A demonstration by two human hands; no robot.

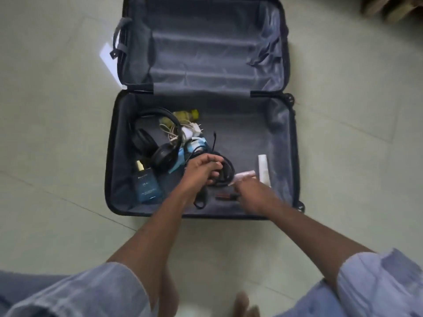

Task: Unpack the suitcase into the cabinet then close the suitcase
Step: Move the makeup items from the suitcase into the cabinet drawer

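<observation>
Black cable [225,173] sat bunched in the left hand [201,170], ready to lift from the suitcase [283,138]; the right hand [254,193] was too blurry to tell.

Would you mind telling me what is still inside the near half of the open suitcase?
The suitcase holds black headphones, a blue box, a yellow bottle, white chargers, a white tube and a black cable held in the left hand. The right hand covers what lies beneath it.
</observation>
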